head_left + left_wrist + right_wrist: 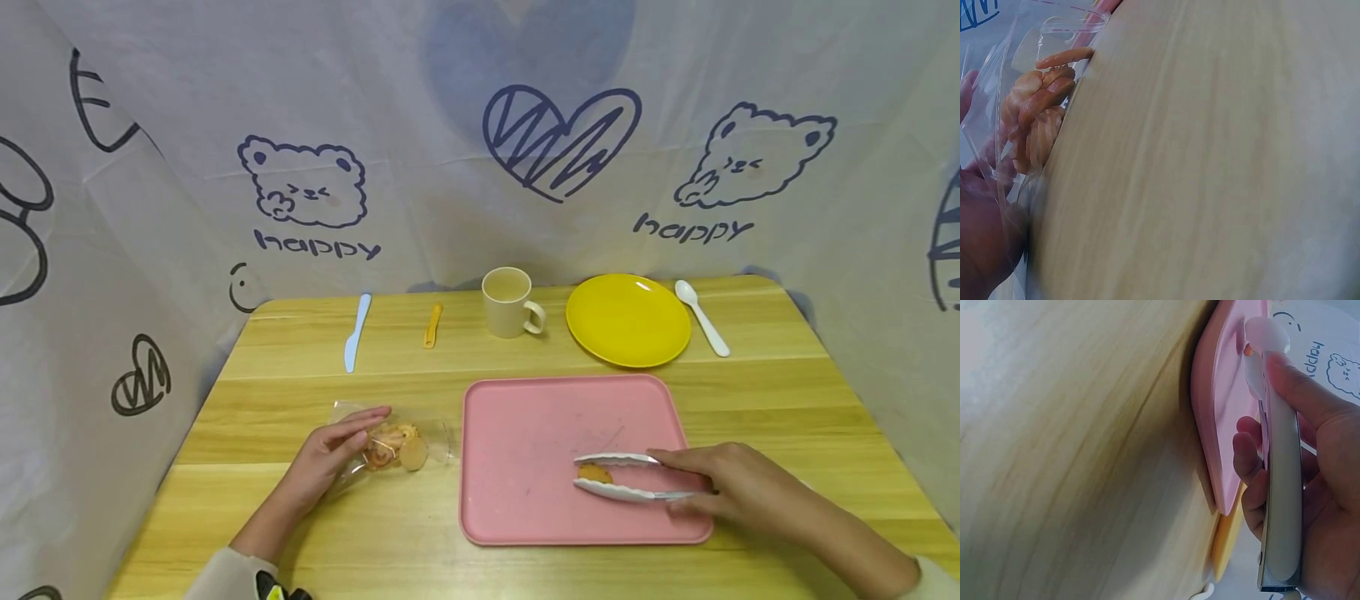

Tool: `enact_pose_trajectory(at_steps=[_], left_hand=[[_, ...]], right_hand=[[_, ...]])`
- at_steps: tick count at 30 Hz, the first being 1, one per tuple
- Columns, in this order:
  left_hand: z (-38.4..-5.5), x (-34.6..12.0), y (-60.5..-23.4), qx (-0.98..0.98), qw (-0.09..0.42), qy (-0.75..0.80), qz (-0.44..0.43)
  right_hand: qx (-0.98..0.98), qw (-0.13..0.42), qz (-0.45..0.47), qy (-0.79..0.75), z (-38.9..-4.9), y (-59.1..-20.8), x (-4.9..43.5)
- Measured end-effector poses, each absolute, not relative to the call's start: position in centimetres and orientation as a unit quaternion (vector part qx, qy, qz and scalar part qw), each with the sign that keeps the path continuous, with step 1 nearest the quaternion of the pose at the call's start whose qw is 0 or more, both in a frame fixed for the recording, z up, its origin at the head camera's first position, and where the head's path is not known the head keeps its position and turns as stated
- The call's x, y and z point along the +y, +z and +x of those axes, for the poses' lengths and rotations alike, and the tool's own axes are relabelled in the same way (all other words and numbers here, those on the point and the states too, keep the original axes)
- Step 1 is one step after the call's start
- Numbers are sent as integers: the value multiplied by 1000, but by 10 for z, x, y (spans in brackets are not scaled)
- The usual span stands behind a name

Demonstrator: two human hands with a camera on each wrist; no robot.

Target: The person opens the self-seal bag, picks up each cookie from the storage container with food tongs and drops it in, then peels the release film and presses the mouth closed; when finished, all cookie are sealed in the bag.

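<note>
My left hand (pixel 333 454) rests at the left end of a clear plastic bag (pixel 437 433), its fingers fairly straight along the film. Inside the bag lie several cookies (pixel 393 446), browned and ridged in the left wrist view. My right hand (pixel 738 483) grips a pair of tongs (pixel 630 493) with pale, scalloped tips, thumb along one arm and fingers curled at the other. Between the tips is a small golden cookie (pixel 595 473), over the right half of the pink tray (pixel 525 433). The tips point left, toward the bag.
Behind the tray stand a cream mug (pixel 506 304), a yellow plate (pixel 628 321) and a white spoon (pixel 701 317). A light blue knife (pixel 357 333) and a small orange knife-like utensil (pixel 433 325) lie at the back left. A printed cloth (pixel 435 208) hangs around the table.
</note>
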State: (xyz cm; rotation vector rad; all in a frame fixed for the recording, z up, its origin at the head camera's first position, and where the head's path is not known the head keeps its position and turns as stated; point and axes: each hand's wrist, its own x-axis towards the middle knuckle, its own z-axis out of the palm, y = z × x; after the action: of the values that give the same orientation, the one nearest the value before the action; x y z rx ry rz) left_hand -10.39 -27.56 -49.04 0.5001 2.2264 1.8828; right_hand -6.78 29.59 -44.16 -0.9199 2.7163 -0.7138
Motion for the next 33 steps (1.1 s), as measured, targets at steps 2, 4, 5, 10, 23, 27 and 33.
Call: enact_pose_trajectory(at_steps=[2, 4, 5, 10, 23, 27, 33], left_hand=[[-104, -276, -491, 751, 90, 631, 173], [-104, -276, -491, 751, 90, 631, 174], [-104, -276, -491, 751, 90, 631, 174], [-104, -276, -491, 749, 89, 633, 173], [-106, -277, -492, 752, 87, 627, 184], [-106, -277, -491, 755, 87, 624, 179], [-105, -275, -490, 759, 90, 623, 165]], right_hand=[[914, 94, -310, -243, -69, -442, 296], [914, 90, -311, -244, -69, -441, 296], [914, 88, -312, -244, -70, -440, 296], [913, 86, -315, -246, -75, -435, 289], [908, 105, -322, -245, -107, -432, 236], [901, 99, -348, -241, -117, -430, 210], [895, 108, -366, -232, -129, -426, 170]])
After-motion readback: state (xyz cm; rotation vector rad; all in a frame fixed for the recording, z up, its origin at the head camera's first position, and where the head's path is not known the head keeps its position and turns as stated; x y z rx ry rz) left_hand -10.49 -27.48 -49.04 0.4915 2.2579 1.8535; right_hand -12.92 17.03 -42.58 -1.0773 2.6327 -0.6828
